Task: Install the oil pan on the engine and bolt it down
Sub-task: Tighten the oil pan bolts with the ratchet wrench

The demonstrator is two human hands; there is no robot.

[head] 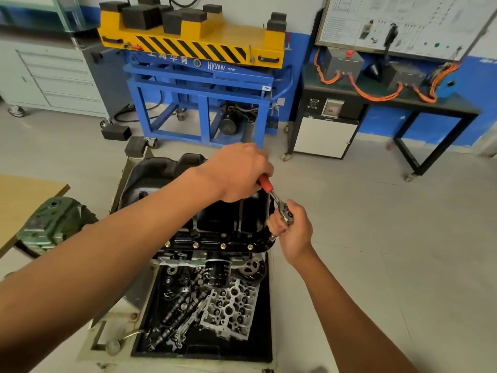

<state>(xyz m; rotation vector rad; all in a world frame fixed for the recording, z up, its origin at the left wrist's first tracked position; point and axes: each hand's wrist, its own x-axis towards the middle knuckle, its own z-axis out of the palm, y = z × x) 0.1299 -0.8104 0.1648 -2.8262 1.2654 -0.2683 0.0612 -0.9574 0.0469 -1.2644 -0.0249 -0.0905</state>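
Four bolts [196, 245] sit along the near flange of the oil pan [236, 242], which rests on the engine [188, 258], so I'm on the right-corner one w/ the ratchet [277, 197]. Best to keep the socket square on the bolt head and snug only, then criss-cross round before final torque. L hand [236, 173] reaches across the pan, fingers wrapped round the red handle; R hand [294, 230] curls round the ratchet head & extension, steadying it over the corner.

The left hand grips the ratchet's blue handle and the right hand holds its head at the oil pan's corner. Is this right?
The handle is red, not blue. In the head view the left hand grips the ratchet's red handle and the right hand holds its head at the oil pan's corner.
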